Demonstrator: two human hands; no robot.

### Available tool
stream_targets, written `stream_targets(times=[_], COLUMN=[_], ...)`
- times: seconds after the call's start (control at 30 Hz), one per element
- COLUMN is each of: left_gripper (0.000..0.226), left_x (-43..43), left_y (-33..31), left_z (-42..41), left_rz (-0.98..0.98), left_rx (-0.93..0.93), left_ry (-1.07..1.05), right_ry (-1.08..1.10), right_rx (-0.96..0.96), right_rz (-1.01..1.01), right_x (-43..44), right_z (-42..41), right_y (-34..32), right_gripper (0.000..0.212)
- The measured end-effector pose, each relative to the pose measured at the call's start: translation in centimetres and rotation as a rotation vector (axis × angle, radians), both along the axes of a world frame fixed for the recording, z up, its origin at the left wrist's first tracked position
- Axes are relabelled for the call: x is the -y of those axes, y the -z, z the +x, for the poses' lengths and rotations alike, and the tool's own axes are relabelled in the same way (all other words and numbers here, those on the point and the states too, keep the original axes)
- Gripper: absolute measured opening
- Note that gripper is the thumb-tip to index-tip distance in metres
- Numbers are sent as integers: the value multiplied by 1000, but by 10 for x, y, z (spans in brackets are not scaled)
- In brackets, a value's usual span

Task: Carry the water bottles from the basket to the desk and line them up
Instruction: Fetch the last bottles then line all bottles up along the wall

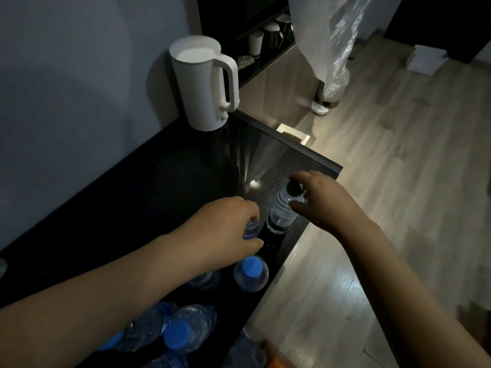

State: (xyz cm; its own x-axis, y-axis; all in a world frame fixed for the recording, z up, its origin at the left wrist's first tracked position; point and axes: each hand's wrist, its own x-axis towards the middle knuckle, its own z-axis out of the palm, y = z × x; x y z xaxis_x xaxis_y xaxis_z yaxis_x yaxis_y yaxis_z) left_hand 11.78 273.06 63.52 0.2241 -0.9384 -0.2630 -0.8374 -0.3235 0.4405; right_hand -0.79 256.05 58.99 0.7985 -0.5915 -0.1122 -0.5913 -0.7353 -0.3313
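The right hand (326, 200) curls thumb and fingers round the neck of the dark-capped bottle (281, 213), which stands upright near the desk (159, 168) edge. Just beside it, the left hand (228, 229) grips the top of a blue bottle (251, 231). There is one dark-capped bottle, and at least four more blue ones sit nearer me.

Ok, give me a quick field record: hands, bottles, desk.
left hand: grips a clear bottle from above
right hand: holds the dark-capped bottle by its top
dark-capped bottle: upright, near the desk edge
blue-capped bottle: upright, nearer the camera, free
other bottles: several blue-capped, nearest the camera
kettle: white, far end of desk
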Motion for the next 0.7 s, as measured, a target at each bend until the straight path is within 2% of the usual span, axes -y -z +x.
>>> stream_targets(times=[0.2, 0.47, 0.7], left_gripper=[38, 42, 27], left_x=[-25, -30, -23], left_y=[2, 10, 20], left_z=[-12, -17, -25], left_rz=[37, 39, 63], left_rx=[-49, -62, -35], left_ry=[9, 4, 87], right_ry=[25, 58, 94], right_rx=[45, 96, 136], right_rz=[-31, -22, 1], right_x=[1, -6, -20], right_z=[10, 4, -13], right_y=[6, 6, 0], right_gripper=[28, 24, 25])
